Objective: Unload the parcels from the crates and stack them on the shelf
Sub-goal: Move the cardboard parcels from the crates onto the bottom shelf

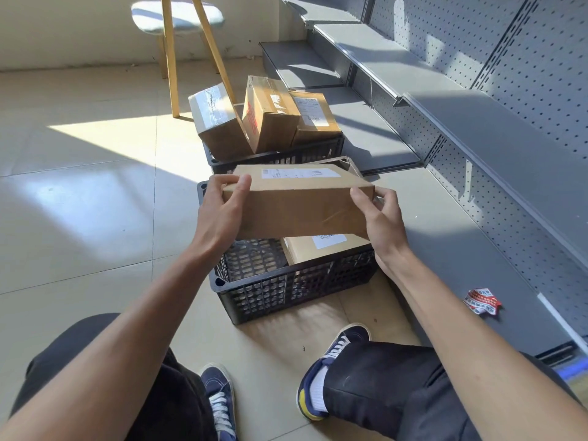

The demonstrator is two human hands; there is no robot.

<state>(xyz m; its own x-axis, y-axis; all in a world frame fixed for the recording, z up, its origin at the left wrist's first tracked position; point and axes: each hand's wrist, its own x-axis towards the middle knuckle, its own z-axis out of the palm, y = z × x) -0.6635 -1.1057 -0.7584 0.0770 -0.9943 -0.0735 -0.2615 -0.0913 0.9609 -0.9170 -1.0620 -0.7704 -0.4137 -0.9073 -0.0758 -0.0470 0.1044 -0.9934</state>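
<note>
Here, in the head view, a long flat parcel [297, 202] is held between both hands above the near crate [286, 281]. The left hand [219, 211] is curled round the parcel's left end, thumb on the top edge and fingers hidden behind the far side. The right hand [378, 218] is pinched on the right end, thumb on the near face and fingers bent over the corner. The parcel's long axis is laid straight from one hand to the other, running left to right, with the labelled top tipped slightly toward the camera.

The bottom shelf [461, 249] is found on the right hand's side, just beyond its knuckles and lower than the parcel; the left hand is the farther of the two from it. The coming move is judged to be a sideways carry toward the right, led by the right hand, with the long axis probably to be turned along the shelf's length.

Below the hands, a second parcel [324, 249] is left in the near crate. Beyond the fingertips, the far crate [276, 157] is seen loaded with three more parcels [270, 119].
</note>
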